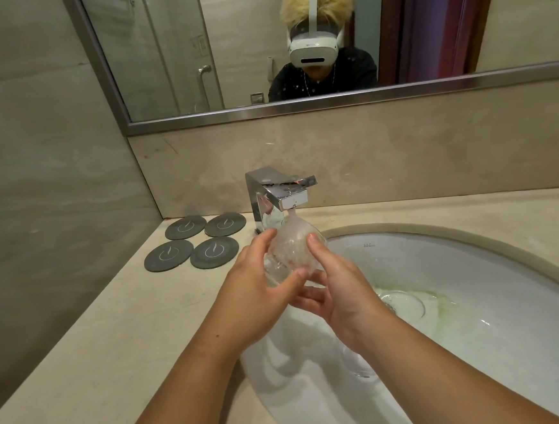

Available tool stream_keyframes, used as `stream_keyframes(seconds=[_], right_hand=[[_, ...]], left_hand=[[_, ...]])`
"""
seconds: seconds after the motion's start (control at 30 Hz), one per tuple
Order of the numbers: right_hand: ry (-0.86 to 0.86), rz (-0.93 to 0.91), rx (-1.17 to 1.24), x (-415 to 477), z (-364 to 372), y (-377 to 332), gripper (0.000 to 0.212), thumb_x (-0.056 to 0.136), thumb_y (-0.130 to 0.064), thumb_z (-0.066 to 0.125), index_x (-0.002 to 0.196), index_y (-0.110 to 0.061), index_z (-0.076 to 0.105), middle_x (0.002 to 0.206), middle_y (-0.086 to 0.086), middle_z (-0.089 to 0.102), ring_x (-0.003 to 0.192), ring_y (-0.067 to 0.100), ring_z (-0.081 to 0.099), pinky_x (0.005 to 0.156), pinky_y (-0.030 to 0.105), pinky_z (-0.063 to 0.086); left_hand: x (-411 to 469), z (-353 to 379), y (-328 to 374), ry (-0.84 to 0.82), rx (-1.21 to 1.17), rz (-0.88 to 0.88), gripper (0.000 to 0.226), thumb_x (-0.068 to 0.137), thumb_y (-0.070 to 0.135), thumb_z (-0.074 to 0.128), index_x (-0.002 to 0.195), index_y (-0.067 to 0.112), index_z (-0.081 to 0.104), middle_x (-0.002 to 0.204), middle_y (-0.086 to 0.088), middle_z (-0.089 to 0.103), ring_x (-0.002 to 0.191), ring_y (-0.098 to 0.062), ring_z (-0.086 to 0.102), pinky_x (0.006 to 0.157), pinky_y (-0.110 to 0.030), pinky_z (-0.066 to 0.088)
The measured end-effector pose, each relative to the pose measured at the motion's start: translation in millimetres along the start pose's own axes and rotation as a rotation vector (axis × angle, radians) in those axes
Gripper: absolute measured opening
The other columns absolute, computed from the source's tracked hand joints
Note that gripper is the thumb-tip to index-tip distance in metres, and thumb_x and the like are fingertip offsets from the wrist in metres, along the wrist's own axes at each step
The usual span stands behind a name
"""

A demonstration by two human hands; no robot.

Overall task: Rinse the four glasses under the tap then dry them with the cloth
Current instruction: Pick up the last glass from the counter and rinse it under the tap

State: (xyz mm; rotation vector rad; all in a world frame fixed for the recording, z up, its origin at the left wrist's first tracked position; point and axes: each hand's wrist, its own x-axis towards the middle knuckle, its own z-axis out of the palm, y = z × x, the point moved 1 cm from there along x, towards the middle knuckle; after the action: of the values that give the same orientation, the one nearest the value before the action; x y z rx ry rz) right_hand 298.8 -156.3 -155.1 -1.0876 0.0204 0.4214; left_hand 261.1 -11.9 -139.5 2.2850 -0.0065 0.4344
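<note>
Cupping round wet glass (pixel 291 248), L hand (pixel 255 297) & R hand (pixel 341 294), under chrome tap (pixel 291 199).

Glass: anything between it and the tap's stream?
Nothing visible. The glass is right under the tap spout, and the stream lands straight on it. The left hand and right hand hold its sides, clear of the falling water.
</note>
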Motion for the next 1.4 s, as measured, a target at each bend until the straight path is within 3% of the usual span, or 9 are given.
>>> stream_keyframes(seconds=[0.23,0.43,0.57,0.63,0.73,0.87,1.03,1.23,1.4], right_hand=[[0.005,0.002,0.007,-0.9,1.9,-0.3,0.055,0.095,-0.059,0.069,0.124,-0.013,0.075,0.115,0.021,0.071,0.077,0.031,0.077,0.082,0.045,0.067],[-0.04,0.102,0.043,-2.7,3.0,0.0,0.058,0.093,-0.063,0.067,0.12,-0.013,0.077,0.11,0.017,0.068,0.085,0.03,0.07,0.07,0.038,0.064],[-0.076,0.105,0.05,-2.2,4.8,0.6,0.051,0.096,-0.057,0.068,0.122,-0.014,0.078,0.13,0.022,0.072,0.089,0.031,0.07,0.093,0.047,0.063],[-0.061,0.075,0.048,-2.1,4.0,0.4,0.045,0.096,-0.053,0.069,0.117,-0.014,0.08,0.128,0.022,0.074,0.092,0.033,0.068,0.102,0.052,0.059],[-0.007,0.041,0.039,-0.3,1.5,0.4,0.047,0.095,-0.053,0.072,0.118,-0.013,0.08,0.126,0.023,0.075,0.091,0.034,0.073,0.098,0.051,0.062],[-0.001,0.01,0.014,-2.1,0.6,-0.9,0.044,0.096,-0.05,0.072,0.116,-0.012,0.078,0.094,0.006,0.08,0.075,0.026,0.076,0.087,0.042,0.067],[-0.003,0.054,0.039,-1.6,2.5,0.2,0.052,0.095,-0.058,0.069,0.119,-0.011,0.077,0.113,0.022,0.073,0.085,0.035,0.076,0.095,0.051,0.063],[-0.002,0.091,0.04,-1.6,1.2,-2.2,0.034,0.101,-0.041,0.065,0.122,-0.014,0.069,0.113,0.017,0.064,0.08,0.031,0.073,0.07,0.042,0.06],[-0.033,0.113,0.081,-2.8,2.8,-2.0,0.031,0.102,-0.039,0.065,0.119,-0.014,0.074,0.107,0.016,0.072,0.092,0.033,0.073,0.085,0.045,0.063]], left_hand=[[0.0,-1.7,0.9,0.059,0.004,-0.014,0.059,0.092,0.038,0.076,0.145,0.038,0.05,0.126,0.025,0.061,0.104,0.03,0.05,0.082,0.006,0.035],[2.3,-1.0,1.6,0.063,-0.085,-0.084,0.045,0.099,0.039,0.066,0.143,0.036,0.054,0.107,0.03,0.066,0.09,0.022,0.061,0.07,0.002,0.04],[1.3,1.1,-0.5,0.044,-0.121,-0.105,0.044,0.099,0.042,0.067,0.141,0.039,0.053,0.1,0.021,0.074,0.084,0.009,0.07,0.069,-0.007,0.046],[1.6,1.5,-1.5,0.021,-0.114,-0.111,0.046,0.098,0.046,0.067,0.141,0.041,0.051,0.102,0.024,0.073,0.088,0.011,0.069,0.074,-0.012,0.047],[0.2,0.0,1.7,-0.001,-0.069,-0.07,0.056,0.096,0.047,0.07,0.146,0.042,0.047,0.114,0.037,0.058,0.102,0.026,0.056,0.083,-0.002,0.04],[-0.7,0.5,-0.7,-0.006,0.071,0.012,0.078,0.086,0.048,0.081,0.153,0.036,0.043,0.131,0.018,0.05,0.123,0.006,0.05,0.091,0.003,0.032],[1.0,-2.0,-2.3,0.053,0.038,-0.019,0.057,0.091,0.044,0.077,0.142,0.04,0.053,0.129,0.019,0.062,0.113,0.004,0.061,0.083,0.0,0.039],[2.4,-4.9,0.2,0.092,-0.042,-0.106,0.041,0.099,0.043,0.066,0.139,0.038,0.057,0.108,0.025,0.069,0.089,0.01,0.067,0.068,-0.002,0.042],[2.1,-3.6,1.9,0.077,-0.063,-0.133,0.043,0.101,0.045,0.062,0.144,0.04,0.054,0.106,0.026,0.067,0.087,0.007,0.068,0.069,-0.005,0.042]])
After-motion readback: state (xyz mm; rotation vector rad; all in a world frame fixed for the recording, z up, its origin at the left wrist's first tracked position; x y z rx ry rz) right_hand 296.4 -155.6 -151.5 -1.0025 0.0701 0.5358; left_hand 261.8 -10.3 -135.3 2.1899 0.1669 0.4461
